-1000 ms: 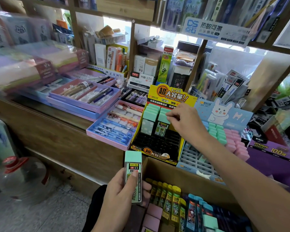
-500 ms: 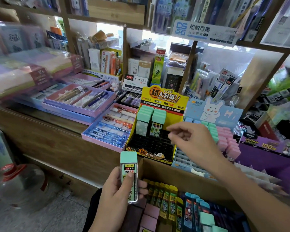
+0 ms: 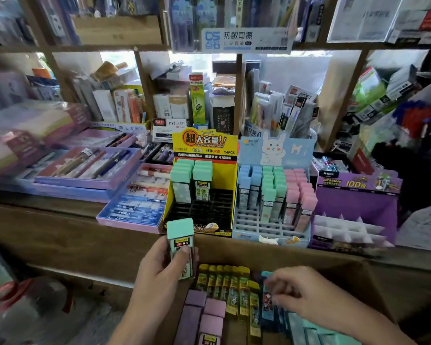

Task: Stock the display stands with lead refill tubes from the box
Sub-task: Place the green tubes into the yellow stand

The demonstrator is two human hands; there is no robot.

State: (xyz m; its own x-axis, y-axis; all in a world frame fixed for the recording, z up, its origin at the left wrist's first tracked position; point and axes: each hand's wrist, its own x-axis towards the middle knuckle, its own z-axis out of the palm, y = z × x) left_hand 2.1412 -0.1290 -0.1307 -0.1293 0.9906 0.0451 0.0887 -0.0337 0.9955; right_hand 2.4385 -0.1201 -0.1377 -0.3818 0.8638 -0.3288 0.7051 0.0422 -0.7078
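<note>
R hand (image 3: 306, 292) to box (image 3: 234, 252); L hand (image 3: 157, 277): tube (image 3: 181, 245)

24PCS stand (image 3: 204, 145): lead tubes (image 3: 202, 175) in its back-L slots. Rabbit-card stand (image 3: 274, 150) just R, touching; 100-label stand (image 3: 353, 202) further R. Pen tray (image 3: 132, 212) just L. Cardboard box (image 3: 296, 255) in front & below, w/ boxed tubes (image 3: 224, 282) inside. L hand (image 3: 159, 272) w/ held tube (image 3: 181, 245) before front-L corner; R hand (image 3: 306, 292) over box, front-R.
</note>
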